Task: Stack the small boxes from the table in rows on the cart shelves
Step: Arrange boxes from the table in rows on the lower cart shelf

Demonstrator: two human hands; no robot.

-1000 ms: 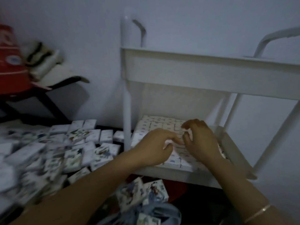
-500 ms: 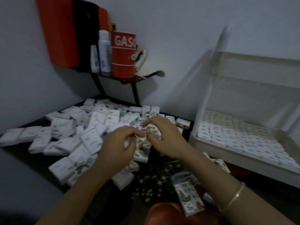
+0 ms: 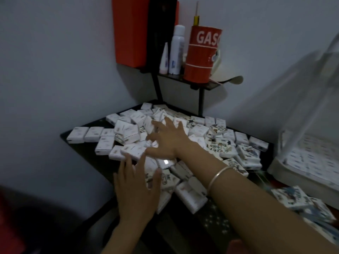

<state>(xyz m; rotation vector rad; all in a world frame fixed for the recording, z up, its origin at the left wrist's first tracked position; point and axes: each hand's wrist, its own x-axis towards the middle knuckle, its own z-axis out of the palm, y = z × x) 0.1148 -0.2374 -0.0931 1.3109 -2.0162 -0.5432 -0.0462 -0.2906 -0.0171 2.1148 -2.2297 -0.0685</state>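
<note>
Several small white boxes, some with printed pictures, lie in a loose heap on a dark table. My right hand is stretched over the middle of the heap with fingers spread, touching the boxes. My left hand lies flat with fingers spread on the near edge of the heap. Neither hand holds a box. At the far right, blurred, is the white cart, its lower shelf covered with rows of boxes.
A small black wall shelf above the table's far corner carries a red can, a white spray bottle, a small tube and a cap. A red and black case hangs beside it. More boxes lie low at right.
The view swung left from the cart to the table. Both hands left the cart's shelf, came over the heap with curled fingers, and now lie spread out on the boxes, farther into the heap.
</note>
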